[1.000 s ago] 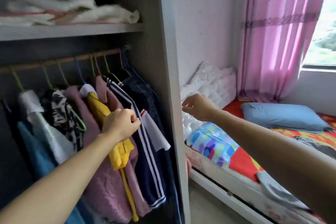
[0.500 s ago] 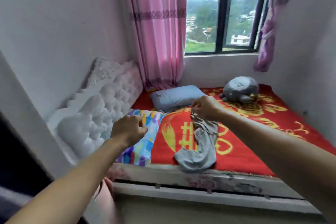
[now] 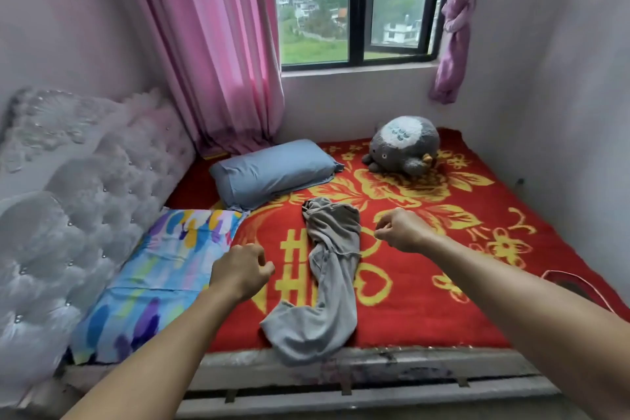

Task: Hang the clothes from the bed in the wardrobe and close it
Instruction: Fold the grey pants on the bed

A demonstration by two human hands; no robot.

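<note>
While stretching both arms out over the bed (image 3: 375, 365), closing in on the grey garment (image 3: 332, 269), crumpled lengthwise on the red blanket (image 3: 426, 300) and drooping over the front edge. Pick-up step, barely begun. Left hand (image 3: 238, 271) just beside the cloth, loosely curled, holding nothing; right hand (image 3: 399, 230) near its other side, also curled and empty. Next, probably: calls for a pinch near the top end, a clean lift, then a hanger at the wardrobe. Against half a second ago: right hand no longer over the top end, left hand closer, garment unmoved. Blue pillow (image 3: 272, 170) and plush toy (image 3: 405, 147) behind.
</note>
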